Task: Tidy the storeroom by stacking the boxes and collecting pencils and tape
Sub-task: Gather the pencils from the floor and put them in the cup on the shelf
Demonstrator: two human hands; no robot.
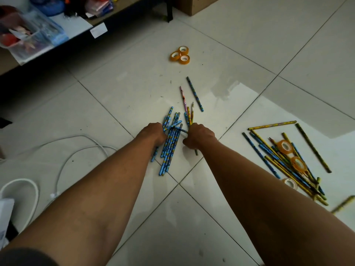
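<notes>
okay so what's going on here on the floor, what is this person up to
A person is crouched over a tiled floor, gathering scattered pencils. Both hands work on one cluster of blue pencils: the left hand grips its left side, the right hand holds pencils on the right. Two loose pencils lie just beyond. Three tape rolls sit further away, and a second pile of pencils and tape waits to the right.

The floor (240,45) is bare tile between the three tape rolls (180,55) and the loose pencils (194,94), so a hand can pass there. At the right, a pile of pencils and tape (288,160) blocks the way. At the left edge lie a white cable (63,160) and a low shelf (57,45).
</notes>
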